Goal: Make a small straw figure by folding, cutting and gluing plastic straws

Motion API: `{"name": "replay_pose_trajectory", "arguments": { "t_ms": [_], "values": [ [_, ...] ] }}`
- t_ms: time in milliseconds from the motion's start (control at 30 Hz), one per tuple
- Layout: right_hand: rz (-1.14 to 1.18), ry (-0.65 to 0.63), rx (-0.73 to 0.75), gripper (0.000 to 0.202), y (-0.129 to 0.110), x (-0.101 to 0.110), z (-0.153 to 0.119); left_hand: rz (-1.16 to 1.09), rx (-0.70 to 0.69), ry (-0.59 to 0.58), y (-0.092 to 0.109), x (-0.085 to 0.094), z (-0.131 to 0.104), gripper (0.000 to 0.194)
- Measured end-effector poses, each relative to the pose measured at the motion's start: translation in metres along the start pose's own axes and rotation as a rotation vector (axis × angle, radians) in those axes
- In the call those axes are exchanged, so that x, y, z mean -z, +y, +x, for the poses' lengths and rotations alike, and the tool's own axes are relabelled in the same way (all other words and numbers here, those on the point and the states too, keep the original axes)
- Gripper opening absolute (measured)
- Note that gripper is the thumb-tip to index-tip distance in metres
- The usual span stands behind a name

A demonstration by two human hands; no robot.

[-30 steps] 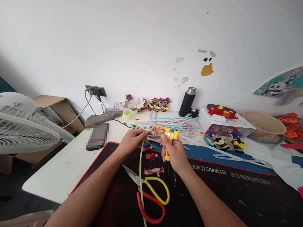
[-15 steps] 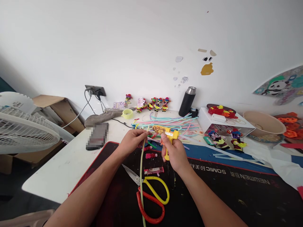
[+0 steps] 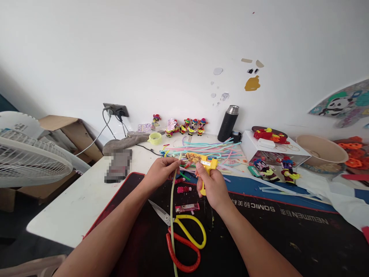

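Bright, soft light; edges stretch; the fan (image 3: 31, 159) perhaps slightly blurred.

1 left hand (image 3: 161, 170), 1 right hand (image 3: 213, 188), 1 yellow glue gun (image 3: 210, 164), 1 pale green strip (image 3: 172, 200), 1 pair of scissors (image 3: 167, 219), 1 lighter (image 3: 187, 207), 2 small pink pieces (image 3: 182, 189), 1 black flask (image 3: 227, 125), 1 fan (image 3: 31, 157), 2 plugs (image 3: 108, 112) and 2 figurines (image 3: 289, 174) before 1 white box (image 3: 271, 152) can be counted.

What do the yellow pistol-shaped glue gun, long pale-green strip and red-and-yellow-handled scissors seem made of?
Glue gun: probably hard plastic, smooth yellow, brown-stained nose.
Strip: perhaps matte chenille, softly curved; texture unclear.
Scissors: likely metal blades, grey with a sheen; handles seem plastic-coated, glossy.
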State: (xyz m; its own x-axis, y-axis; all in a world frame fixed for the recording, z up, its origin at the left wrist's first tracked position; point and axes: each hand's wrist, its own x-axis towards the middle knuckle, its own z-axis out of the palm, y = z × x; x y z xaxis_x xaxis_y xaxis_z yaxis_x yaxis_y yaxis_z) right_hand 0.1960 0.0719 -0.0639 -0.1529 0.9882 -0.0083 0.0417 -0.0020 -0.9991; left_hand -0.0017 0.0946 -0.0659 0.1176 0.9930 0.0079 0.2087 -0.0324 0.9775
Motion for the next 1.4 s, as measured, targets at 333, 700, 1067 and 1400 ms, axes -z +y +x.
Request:
{"name": "replay_pose_trajectory", "arguments": {
  "t_ms": [333, 700, 1067, 1400],
  "values": [
    [0.016, -0.002, -0.012, 0.062, -0.0005, -0.0006, -0.0001, 0.000, 0.019, -0.014, 0.0004, 0.0004, -0.0003, 0.044],
    [0.012, 0.002, -0.009, 0.063, 0.0012, 0.0002, 0.0009, 0.016, 0.023, -0.015, -0.0019, 0.0006, 0.0009, 0.046],
    [0.019, -0.002, -0.017, 0.063, 0.0008, 0.0002, 0.0005, 0.017, 0.023, -0.008, -0.0016, 0.0007, 0.0005, 0.045],
    [-0.008, -0.012, -0.020, 0.062, -0.0006, -0.0002, -0.0012, 0.025, 0.015, 0.011, 0.0018, 0.0015, -0.0010, 0.044]
  ]
}}
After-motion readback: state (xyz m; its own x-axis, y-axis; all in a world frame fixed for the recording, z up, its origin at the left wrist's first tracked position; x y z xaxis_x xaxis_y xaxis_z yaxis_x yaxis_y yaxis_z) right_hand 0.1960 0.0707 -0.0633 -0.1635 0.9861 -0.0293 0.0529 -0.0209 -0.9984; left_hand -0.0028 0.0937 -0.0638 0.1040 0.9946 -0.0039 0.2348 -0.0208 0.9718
